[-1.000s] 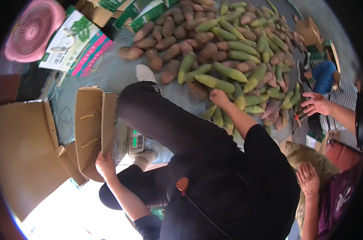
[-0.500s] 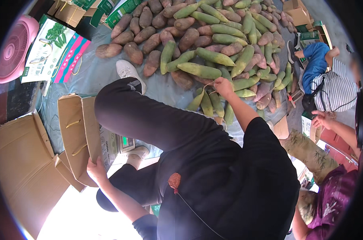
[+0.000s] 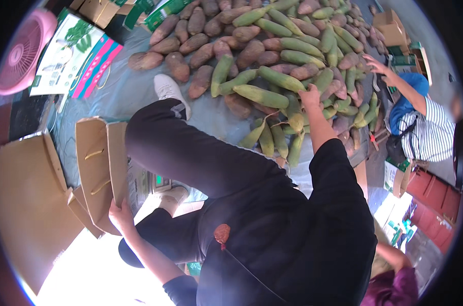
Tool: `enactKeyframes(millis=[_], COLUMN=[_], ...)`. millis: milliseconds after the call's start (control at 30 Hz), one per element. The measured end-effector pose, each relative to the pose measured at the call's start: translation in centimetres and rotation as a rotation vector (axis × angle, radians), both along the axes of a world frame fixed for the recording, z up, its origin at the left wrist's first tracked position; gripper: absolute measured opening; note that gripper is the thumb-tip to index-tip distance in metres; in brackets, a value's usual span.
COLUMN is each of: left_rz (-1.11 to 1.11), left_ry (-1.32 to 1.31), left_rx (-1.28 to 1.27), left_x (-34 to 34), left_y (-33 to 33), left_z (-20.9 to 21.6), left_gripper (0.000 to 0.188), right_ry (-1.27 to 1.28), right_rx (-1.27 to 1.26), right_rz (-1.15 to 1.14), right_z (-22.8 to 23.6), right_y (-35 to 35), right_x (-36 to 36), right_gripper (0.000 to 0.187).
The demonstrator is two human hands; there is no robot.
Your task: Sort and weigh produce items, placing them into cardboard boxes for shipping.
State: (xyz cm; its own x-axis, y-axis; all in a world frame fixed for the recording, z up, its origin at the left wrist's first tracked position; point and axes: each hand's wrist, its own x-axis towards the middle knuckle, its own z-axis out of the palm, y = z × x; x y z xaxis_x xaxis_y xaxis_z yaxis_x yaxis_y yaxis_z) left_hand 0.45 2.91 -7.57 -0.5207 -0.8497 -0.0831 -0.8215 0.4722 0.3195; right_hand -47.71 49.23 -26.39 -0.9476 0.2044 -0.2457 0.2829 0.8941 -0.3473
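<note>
My right hand (image 3: 311, 98) reaches into a large pile of green radishes (image 3: 262, 96) and reddish-purple radishes. Its fingers close on the near end of a green radish (image 3: 323, 80), which still lies among the others. Other green radishes with thin root tails lie just below that hand. At the lower left, my left hand (image 3: 121, 216) grips the edge of an open cardboard box (image 3: 92, 168) with yellow cord handles. The box stands beside my knee, next to a scale (image 3: 162, 181) with a lit green display, partly hidden by my leg.
The pile rests on a blue-grey plastic sheet (image 3: 132, 97). A pink fan (image 3: 25, 53) and a printed gift box (image 3: 63, 56) stand at the upper left. A striped-shirted person (image 3: 425, 125) reaches toward the pile from the right. A purple sleeve (image 3: 395, 285) shows at the lower right.
My right hand has moved right and away from me, from a root tail to another green radish. The striped-shirted person now stretches an arm toward the pile; the purple-clothed person has shifted lower.
</note>
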Motion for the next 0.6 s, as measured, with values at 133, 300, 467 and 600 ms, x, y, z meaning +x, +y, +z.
enactKeyframes(millis=[133, 300, 467, 600], left_rz=[0.1, 0.102, 0.119, 0.107], left_ry=[-0.181, -0.144, -0.127, -0.182], left_rx=[0.046, 0.104, 0.103, 0.043], left_x=[-1.7, -2.3, -1.7, -0.7], left_y=[0.1, -0.1, 0.0, 0.4], left_z=[1.1, 0.8, 1.2, 1.3], left_gripper=[0.025, 0.02, 0.02, 0.024], right_ry=[-0.122, -0.11, -0.092, -0.431], right_rx=[-0.393, -0.094, -0.09, -0.547], right_rz=[-0.066, 0.182, 0.219, -0.216], right_z=[-2.7, -6.2, -4.3, 0.2], right_y=[0.6, 1.8, 0.1, -4.8], right_x=[-1.2, -1.5, -1.3, -0.8], right_gripper=[0.073, 0.061, 0.052, 0.035])
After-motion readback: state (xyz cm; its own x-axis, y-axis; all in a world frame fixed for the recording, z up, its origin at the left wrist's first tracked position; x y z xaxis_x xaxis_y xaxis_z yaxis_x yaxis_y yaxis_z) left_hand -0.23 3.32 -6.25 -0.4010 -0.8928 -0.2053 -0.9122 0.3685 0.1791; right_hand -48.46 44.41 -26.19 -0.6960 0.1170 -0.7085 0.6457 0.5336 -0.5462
